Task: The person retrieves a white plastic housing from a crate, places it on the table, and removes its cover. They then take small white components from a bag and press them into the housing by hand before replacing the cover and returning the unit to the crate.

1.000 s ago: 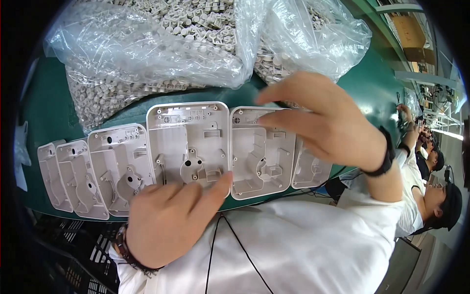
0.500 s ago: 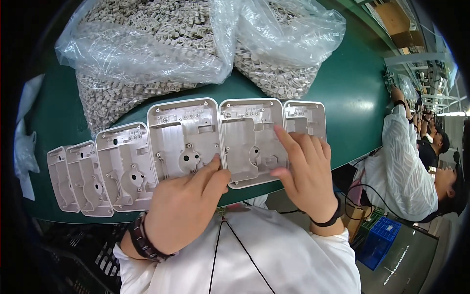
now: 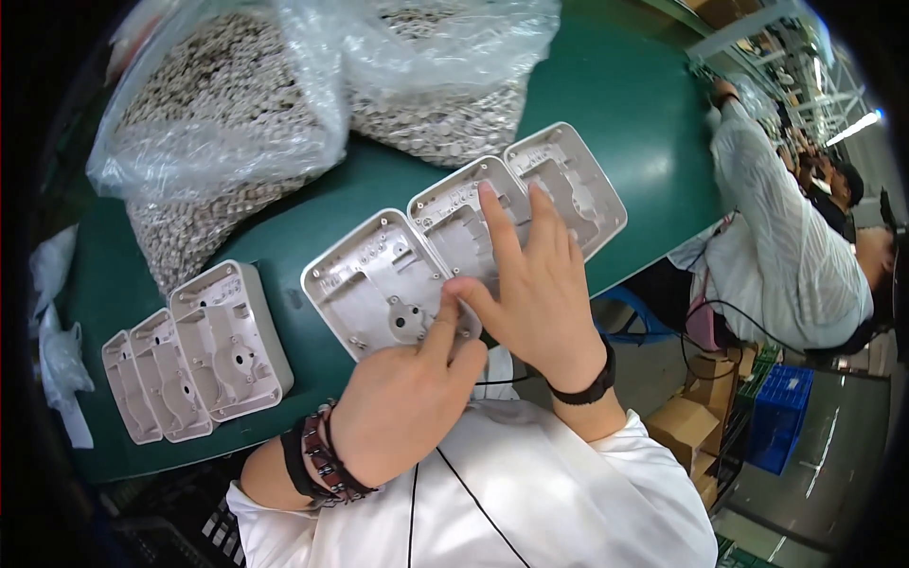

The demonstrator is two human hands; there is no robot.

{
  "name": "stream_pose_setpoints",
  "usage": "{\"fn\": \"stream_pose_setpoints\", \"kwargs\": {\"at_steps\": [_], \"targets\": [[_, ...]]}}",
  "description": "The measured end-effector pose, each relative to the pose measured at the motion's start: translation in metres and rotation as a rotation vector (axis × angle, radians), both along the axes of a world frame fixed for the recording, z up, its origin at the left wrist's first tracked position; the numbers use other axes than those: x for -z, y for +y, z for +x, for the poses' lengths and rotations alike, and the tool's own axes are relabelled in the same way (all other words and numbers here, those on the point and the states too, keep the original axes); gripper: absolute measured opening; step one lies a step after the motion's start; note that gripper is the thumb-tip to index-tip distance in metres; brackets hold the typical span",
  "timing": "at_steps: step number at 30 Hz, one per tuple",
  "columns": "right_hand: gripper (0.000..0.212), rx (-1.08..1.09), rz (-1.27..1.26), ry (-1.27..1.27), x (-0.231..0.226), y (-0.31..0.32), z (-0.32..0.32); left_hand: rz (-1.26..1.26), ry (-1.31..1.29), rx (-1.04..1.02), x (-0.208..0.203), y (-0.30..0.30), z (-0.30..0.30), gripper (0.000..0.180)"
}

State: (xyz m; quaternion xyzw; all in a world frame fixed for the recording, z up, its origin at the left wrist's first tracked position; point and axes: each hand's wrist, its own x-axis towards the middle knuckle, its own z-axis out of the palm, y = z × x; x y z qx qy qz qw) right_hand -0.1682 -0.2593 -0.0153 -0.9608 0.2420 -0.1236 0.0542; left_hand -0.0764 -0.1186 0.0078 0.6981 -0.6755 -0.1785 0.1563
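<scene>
Bare green tabletop [image 3: 634, 123] leaves wide passage at the upper right of the frame. A slimmer channel, broadening downward, separates the lower-left housings [image 3: 232, 341] from the central housings [image 3: 464, 232]. Bulging bags of parts [image 3: 213, 123] block the upper left; their gap above the central housings looks tight, though fisheye bending makes that uncertain. The left hand [image 3: 402, 393] and right hand [image 3: 540, 303] obstruct the centre's near side.

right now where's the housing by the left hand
In the head view, that housing lies just left of centre on the green table, beside the next housing under the right hand.
</scene>
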Motion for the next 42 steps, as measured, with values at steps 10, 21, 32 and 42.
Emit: {"fn": "stream_pose_setpoints", "kwargs": {"at_steps": [10,21,32,42], "targets": [[0.076,0.006,-0.169,0.111,0.0,-0.045,-0.016,-0.057,-0.056,0.021,0.007,-0.046,-0.037,0.022],[0.077,-0.115,0.137,0.032,-0.001,-0.155,-0.025,-0.282,0.089,-0.575,-0.03,0.033,0.038,0.014],[0.067,0.496,0.635,0.177,-0.019,-0.334,-0.009,-0.257,-0.538,-1.536,-0.012,0.218,0.121,0.017],[0.044,0.107,-0.588,-0.243,-0.028,-0.153,0.037,0.059,-0.484,-1.529,0.016,0.26,0.153,0.024]]}}
